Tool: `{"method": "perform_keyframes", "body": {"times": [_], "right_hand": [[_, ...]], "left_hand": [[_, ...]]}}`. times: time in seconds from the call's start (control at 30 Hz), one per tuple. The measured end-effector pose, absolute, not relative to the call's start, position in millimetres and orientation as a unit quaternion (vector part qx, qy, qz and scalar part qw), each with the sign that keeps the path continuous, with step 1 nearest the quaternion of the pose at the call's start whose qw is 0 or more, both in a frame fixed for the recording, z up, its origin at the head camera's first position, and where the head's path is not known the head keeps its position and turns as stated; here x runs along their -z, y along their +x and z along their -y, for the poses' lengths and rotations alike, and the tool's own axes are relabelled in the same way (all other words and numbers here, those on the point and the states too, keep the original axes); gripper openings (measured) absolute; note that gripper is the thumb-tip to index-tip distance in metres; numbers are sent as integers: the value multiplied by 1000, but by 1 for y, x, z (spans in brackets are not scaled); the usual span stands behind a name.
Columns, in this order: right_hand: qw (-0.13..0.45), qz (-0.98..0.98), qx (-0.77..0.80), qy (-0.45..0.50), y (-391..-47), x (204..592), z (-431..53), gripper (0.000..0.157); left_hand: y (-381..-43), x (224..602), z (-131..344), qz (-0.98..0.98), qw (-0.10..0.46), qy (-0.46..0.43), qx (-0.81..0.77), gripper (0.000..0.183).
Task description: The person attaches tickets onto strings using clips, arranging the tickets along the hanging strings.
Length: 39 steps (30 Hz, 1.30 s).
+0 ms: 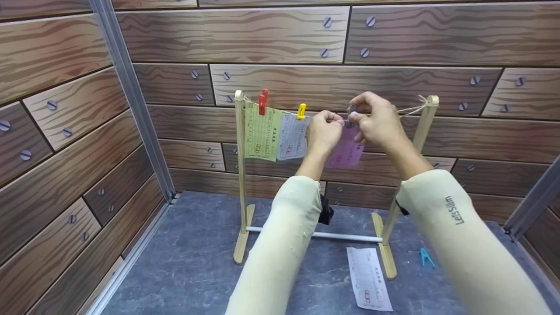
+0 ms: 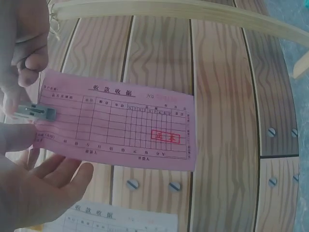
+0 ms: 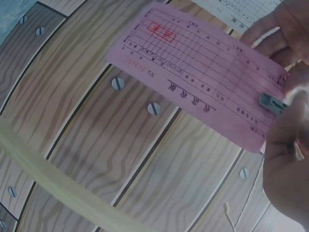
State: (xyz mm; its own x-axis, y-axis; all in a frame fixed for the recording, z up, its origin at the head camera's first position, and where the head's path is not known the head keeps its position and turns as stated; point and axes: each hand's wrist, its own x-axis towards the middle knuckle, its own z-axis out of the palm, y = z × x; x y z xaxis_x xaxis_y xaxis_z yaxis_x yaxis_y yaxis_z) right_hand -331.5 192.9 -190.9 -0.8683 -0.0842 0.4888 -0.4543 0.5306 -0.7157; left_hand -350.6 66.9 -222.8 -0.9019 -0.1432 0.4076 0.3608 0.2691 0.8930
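My right hand [image 1: 377,122] pinches a grey clothespin [image 3: 273,103] at the twine [image 1: 407,112]. The clothespin's jaws overlap the top edge of a pink receipt slip [image 2: 116,121], which hangs down beneath the twine. At the slip's upper left corner, my left hand [image 1: 323,131] pinches the paper's edge between thumb and fingers. Left of that hand hangs a white receipt slip [image 1: 292,135] under a yellow clothespin [image 1: 301,111]. Farther left, a red clothespin [image 1: 262,103] holds a green receipt slip [image 1: 261,133].
A wooden stand with a left post [image 1: 240,166] and right post [image 1: 423,127] carries the twine; a white rod [image 1: 345,237] joins its feet. On the grey tabletop [image 1: 183,262] lie another white slip [image 1: 369,278] and a blue clothespin [image 1: 425,257]. Wood-patterned panels stand behind.
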Motion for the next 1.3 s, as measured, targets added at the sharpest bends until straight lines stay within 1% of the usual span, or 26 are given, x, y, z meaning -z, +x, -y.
{"method": "perform_keyframes", "body": {"times": [0.07,0.13,0.2,0.27,0.3,0.37,0.47,0.53,0.6,0.63,0.7,0.73,0.8,0.9,1.03,1.13,1.23,1.3], "right_hand": [[163,853,-471,158,-330,191,-196,32],[135,853,-478,157,-328,190,-198,45],[129,849,-489,155,-325,190,-201,56],[148,834,-509,153,-320,191,-206,63],[170,823,-520,154,-317,191,-210,62],[227,793,-542,158,-311,194,-219,54],[322,741,-569,154,-305,201,-237,35],[373,709,-581,143,-303,209,-251,24],[402,686,-594,123,-303,220,-268,18],[410,678,-600,112,-302,227,-278,16],[412,670,-612,84,-299,244,-299,13],[405,668,-621,67,-297,254,-310,12],[381,669,-637,36,-296,277,-330,10],[330,710,-622,-19,-295,315,-359,9],[254,803,-533,-76,-295,367,-387,28],[199,869,-444,-85,-296,405,-399,34],[140,924,-349,-65,-298,444,-403,40],[96,945,-308,-60,-297,469,-405,50]], "left_hand": [[-352,225,-67,769,203,-70,602,6],[-353,227,-68,766,199,-71,607,6],[-354,228,-68,759,201,-75,615,5],[-354,231,-68,746,208,-88,626,3],[-354,232,-68,738,211,-98,633,2],[-354,235,-68,723,214,-123,646,12],[-352,243,-67,713,213,-166,648,43],[-349,250,-65,715,215,-189,638,65],[-345,259,-63,714,216,-207,633,82],[-343,264,-63,710,218,-216,634,87],[-340,274,-65,699,210,-230,644,90],[-338,280,-67,689,205,-240,653,89],[-338,293,-69,678,201,-250,661,82],[-340,314,-72,681,210,-255,654,62],[-342,344,-73,696,215,-239,641,39],[-345,372,-73,700,205,-233,643,26],[-347,408,-71,716,203,-214,633,19],[-344,435,-69,741,187,-187,617,17]]}}
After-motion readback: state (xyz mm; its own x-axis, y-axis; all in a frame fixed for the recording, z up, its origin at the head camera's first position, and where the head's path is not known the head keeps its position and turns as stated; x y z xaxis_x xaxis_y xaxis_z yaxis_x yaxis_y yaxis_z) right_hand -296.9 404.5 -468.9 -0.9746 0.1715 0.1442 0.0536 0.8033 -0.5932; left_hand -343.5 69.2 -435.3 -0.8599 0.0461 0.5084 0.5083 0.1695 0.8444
